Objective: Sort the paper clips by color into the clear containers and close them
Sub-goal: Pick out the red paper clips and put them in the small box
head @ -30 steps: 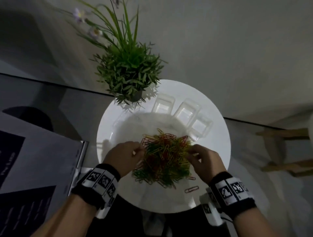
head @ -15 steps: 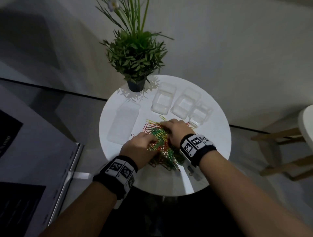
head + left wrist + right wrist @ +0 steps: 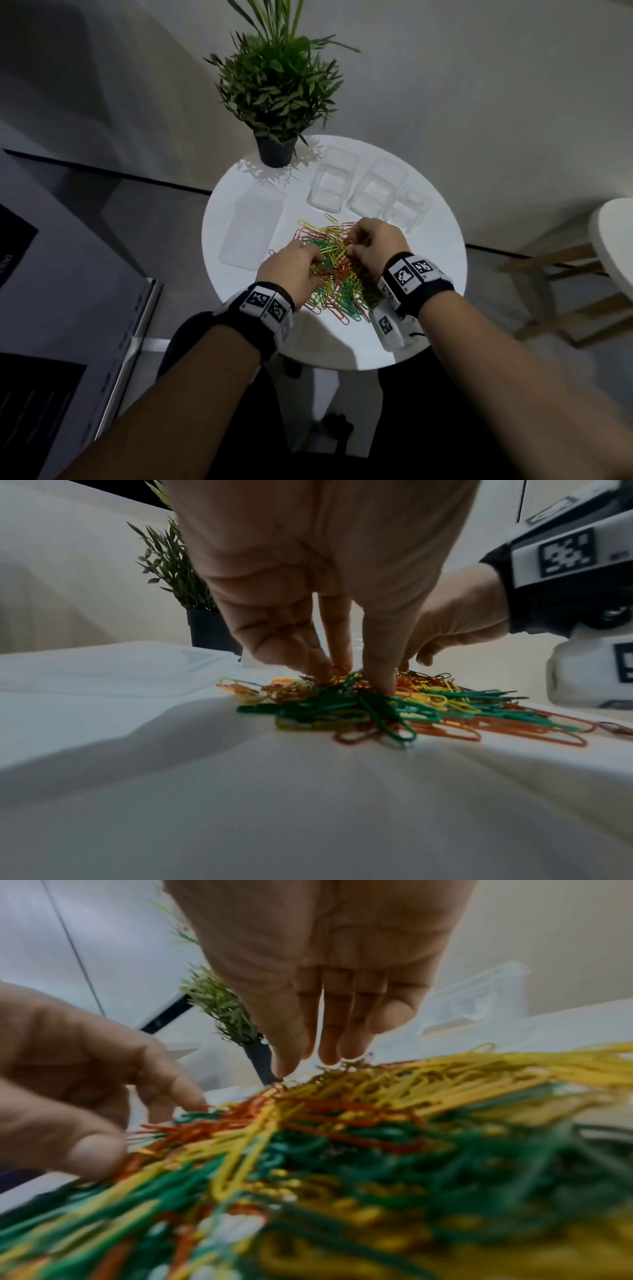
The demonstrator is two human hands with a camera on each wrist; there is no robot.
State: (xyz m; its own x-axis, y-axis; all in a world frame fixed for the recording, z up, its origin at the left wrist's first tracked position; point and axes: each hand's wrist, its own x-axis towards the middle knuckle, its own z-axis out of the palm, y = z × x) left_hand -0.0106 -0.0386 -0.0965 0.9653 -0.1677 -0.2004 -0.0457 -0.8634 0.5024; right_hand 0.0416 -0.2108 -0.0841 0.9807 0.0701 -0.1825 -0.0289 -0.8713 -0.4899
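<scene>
Glossy coated paper clips [image 3: 334, 270], clear plastic containers [image 3: 375, 188], smooth white table [image 3: 442, 246]

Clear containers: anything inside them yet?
The three open containers look empty; no coloured clips show through. All clips lie piled on the table, partly covered by both hands.

L hand [image 3: 318, 569] fingertips [image 3: 383, 685] press mixed clip pile [image 3: 394, 710]; R hand [image 3: 455, 615] beside.

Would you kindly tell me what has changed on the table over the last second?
Both hands moved from the pile's outer edges into the paper clips: the right hand onto its far side, the left hand onto its left. Neither visibly holds a clip. The clear containers stayed empty.
</scene>
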